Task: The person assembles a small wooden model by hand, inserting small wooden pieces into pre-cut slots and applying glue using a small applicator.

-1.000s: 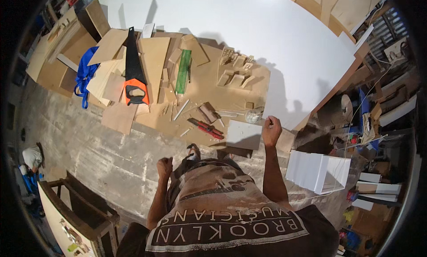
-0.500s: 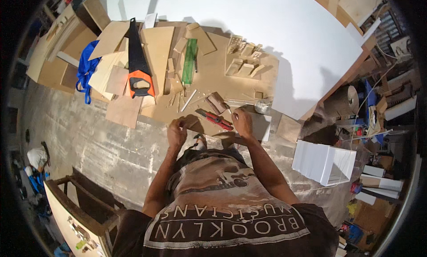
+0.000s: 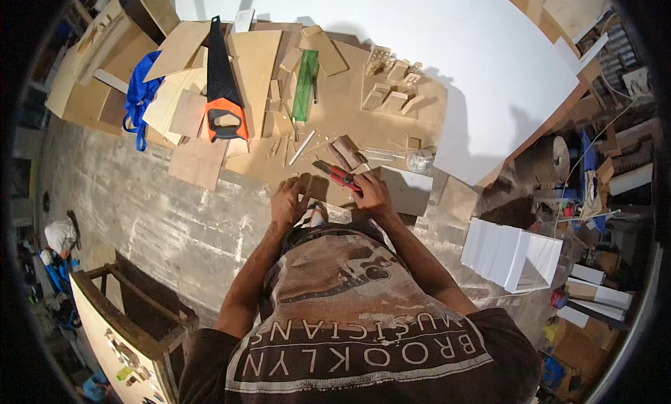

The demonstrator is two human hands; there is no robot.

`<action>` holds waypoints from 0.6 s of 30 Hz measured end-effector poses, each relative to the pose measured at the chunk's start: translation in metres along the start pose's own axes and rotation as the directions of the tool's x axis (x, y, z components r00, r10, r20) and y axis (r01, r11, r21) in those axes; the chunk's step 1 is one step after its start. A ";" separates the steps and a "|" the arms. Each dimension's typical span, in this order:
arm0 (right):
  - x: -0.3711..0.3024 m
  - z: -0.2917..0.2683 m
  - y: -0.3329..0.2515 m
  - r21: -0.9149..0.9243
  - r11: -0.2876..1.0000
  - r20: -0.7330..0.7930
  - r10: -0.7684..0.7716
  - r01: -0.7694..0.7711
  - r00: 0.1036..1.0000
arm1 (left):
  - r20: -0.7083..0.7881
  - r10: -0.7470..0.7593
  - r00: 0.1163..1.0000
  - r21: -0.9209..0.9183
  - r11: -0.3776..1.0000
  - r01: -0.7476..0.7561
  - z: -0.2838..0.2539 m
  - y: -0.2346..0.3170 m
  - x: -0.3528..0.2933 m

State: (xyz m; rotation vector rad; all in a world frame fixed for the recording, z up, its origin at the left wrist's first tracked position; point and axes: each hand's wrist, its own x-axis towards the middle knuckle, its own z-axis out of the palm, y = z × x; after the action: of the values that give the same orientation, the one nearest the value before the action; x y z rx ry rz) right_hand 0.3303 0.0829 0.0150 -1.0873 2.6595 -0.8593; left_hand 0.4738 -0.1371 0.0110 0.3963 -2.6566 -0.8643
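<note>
My right hand point(image 3: 372, 194) is closed over the near end of a red utility knife point(image 3: 341, 177), whose dark front end points away to the left. Just beyond the knife lies a small brown block point(image 3: 345, 151). At the near edge of the brown work board point(image 3: 335, 75), my left hand point(image 3: 287, 202) has its fingers curled downward and drawn together. Whatever may be between them is hidden. A thin white strip point(image 3: 302, 147) rests on the board ahead of the left hand, among scattered wood slivers.
A handsaw point(image 3: 225, 89) with an orange handle lies left on thin wood sheets. Beyond my hands are a green ruler point(image 3: 305, 86) and several small wooden blocks point(image 3: 395, 98). A clear round container point(image 3: 420, 161) stands right. A white box point(image 3: 511, 256) sits lower right.
My right hand has come left and nearer, onto the knife's end. My left hand has shifted slightly right, its fingers turned down toward the board's edge. The whole view has tilted a little.
</note>
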 end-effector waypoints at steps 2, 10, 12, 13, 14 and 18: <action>0.003 0.001 0.011 -0.001 0.999 -0.004 -0.040 0.040 0.999 | 0.039 0.006 0.999 0.020 1.000 -0.007 0.004 0.002 0.007; 0.005 -0.040 0.035 0.233 0.971 -0.085 0.081 -0.059 0.993 | 0.039 -0.054 0.998 0.057 0.997 0.052 0.019 0.014 0.014; 0.000 -0.047 0.041 0.192 0.979 -0.123 0.089 -0.064 0.988 | 0.087 -0.073 0.994 -0.055 0.995 0.078 0.025 0.029 0.009; -0.002 -0.047 0.038 0.171 0.984 -0.078 0.065 -0.050 0.995 | 0.088 -0.076 0.993 -0.055 0.995 0.081 0.030 0.034 0.004; -0.005 -0.046 0.036 0.151 0.988 -0.032 0.040 -0.034 0.999 | 0.153 0.027 0.988 -0.107 0.994 -0.011 0.036 0.039 0.000; -0.018 -0.038 0.029 -0.037 0.995 0.151 -0.090 0.097 0.984 | 0.223 0.115 0.968 -0.148 0.986 -0.083 0.056 0.060 -0.007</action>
State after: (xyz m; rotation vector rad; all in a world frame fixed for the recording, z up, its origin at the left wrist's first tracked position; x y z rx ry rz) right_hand 0.3135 0.1290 0.0293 -1.2439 2.5331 -0.7075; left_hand 0.4494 -0.0586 0.0030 0.1334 -2.7747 -1.1141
